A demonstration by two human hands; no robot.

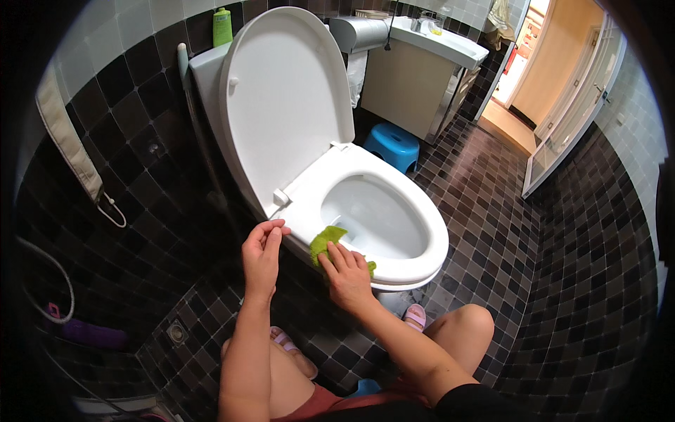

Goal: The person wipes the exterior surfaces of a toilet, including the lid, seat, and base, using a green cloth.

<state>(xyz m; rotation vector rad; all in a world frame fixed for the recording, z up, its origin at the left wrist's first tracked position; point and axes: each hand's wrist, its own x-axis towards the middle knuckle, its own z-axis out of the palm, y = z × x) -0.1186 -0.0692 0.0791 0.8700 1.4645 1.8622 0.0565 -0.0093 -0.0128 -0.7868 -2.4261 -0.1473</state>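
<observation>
A white toilet seat (pixel 431 227) lies flat on the toilet before me, with the lid (pixel 290 89) raised behind it. My right hand (pixel 348 274) presses a green cloth (pixel 326 241) against the near left side of the seat, fingers spread over it. Part of the cloth hangs over the seat's inner edge towards the toilet bowl (pixel 390 216). Beside the seat's rear left corner, close to the lid hinge (pixel 281 197), is my left hand (pixel 263 253). Its fingers are loosely curled, and nothing shows in them; whether the fingertips touch the seat is unclear.
A green bottle (pixel 222 27) stands on the toilet tank (pixel 203 63). A long pole (pixel 192 111) leans beside the tank. The blue plastic stool (pixel 393 145) sits by the sink cabinet (pixel 408 89). At right, a glass door (pixel 572 116) stands ajar. A floor drain (pixel 177 333) lies at left.
</observation>
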